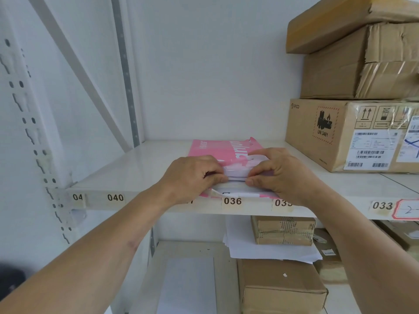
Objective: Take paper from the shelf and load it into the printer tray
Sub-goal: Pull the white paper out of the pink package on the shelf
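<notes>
Head view: paper pack gripped at its near end on the shelf.
The pink-wrapped paper pack (223,155) is laid flat on the white shelf (127,173), long axis running from the front edge toward the back wall, torn end nearest the front. White sheets (235,172) are exposed there and pinched by the left hand (192,175) and the right hand (280,173), fingers curled closed. Cardboard boxes (353,132) are stacked to the right.
</notes>
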